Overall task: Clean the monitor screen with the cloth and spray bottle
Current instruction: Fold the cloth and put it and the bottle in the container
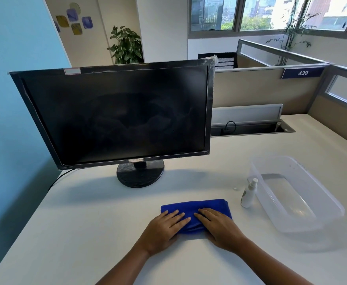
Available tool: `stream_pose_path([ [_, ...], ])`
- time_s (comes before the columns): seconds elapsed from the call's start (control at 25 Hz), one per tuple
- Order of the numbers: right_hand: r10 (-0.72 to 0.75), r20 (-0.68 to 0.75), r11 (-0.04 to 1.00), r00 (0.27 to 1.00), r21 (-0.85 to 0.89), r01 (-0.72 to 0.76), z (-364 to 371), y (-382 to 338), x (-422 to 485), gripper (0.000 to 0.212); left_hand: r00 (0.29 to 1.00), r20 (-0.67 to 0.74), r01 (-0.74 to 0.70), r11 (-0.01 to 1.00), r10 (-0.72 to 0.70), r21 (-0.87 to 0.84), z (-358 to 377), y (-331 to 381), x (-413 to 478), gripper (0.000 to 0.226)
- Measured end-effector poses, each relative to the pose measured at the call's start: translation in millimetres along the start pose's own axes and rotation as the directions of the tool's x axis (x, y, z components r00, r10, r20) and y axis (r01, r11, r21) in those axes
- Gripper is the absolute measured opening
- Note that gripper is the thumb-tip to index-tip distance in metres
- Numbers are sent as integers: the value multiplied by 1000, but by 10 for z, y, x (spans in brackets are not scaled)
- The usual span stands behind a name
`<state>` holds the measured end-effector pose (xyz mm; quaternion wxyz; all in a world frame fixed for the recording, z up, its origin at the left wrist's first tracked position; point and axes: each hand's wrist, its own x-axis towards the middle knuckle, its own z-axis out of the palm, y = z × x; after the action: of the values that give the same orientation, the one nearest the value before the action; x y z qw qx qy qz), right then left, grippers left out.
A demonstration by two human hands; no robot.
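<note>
— Hands first: where do they lie?

— Both rest palm down on a folded, deep-blue terry cloth [197, 206] that lies flat on the white desk [86, 233], towards its front edge. The left hand [164, 229] covers the cloth's left end, the right hand [217, 227] its right end.

— And the fingers?

— The left fingers [178, 215] are straight and slightly spread, flat on the fabric, pointing forward and to the right. The right fingers [202, 215] are straight too, held closer together, pointing forward and to the left. The tips of the two sets nearly meet over the middle of the cloth. Nothing is pinched or gripped; they only press on top.

— Where is the sprayer?

— A small white plastic spray bottle [248, 194] stands upright on the desk just right of the cloth, apart from both hands. It is just beside the near-left wall of a clear rectangular plastic tub [320, 188]; whether the two touch I cannot tell.

— The monitor?

— A black-framed flat monitor [115, 116] with a dark screen stands on a round black base [140, 175] at the back left of the desk, well beyond the cloth. A black cable [57, 179] runs from under it towards the desk's left edge.
</note>
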<state>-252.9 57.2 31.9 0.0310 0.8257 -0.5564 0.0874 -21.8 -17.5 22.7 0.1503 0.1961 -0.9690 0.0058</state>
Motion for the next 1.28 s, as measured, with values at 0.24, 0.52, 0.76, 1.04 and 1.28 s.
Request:
stream_pose_path([
  [0.24, 61, 142, 998, 988, 21, -65, -82, 63, 111, 58, 998, 50, -49, 996, 46, 69, -96, 58, 126, 58],
  [0.52, 172, 85, 983, 981, 48, -177, -720, 86, 48, 57, 998, -18, 51, 981, -55, -187, -800, 113, 509, 66],
  [0.76, 189, -273, 978, 943, -39, -207, -1821, 448, -611, 61, 979, -193, -112, 968, 68, -226, -1290, 569, 1168, 55],
  [1.04, 352, -347, 816, 869, -340, -467, -2054, 1286, -1291, 49, 946, -243, -278, 922, 214, -270, -1031, 1310, 2216, 54],
  [1.28, 337, -150, 811, 929, -456, -367, -1851, 1663, -1349, 29, 971, -46, -238, 945, 234, -225, -458, 1589, 2755, 49],
])
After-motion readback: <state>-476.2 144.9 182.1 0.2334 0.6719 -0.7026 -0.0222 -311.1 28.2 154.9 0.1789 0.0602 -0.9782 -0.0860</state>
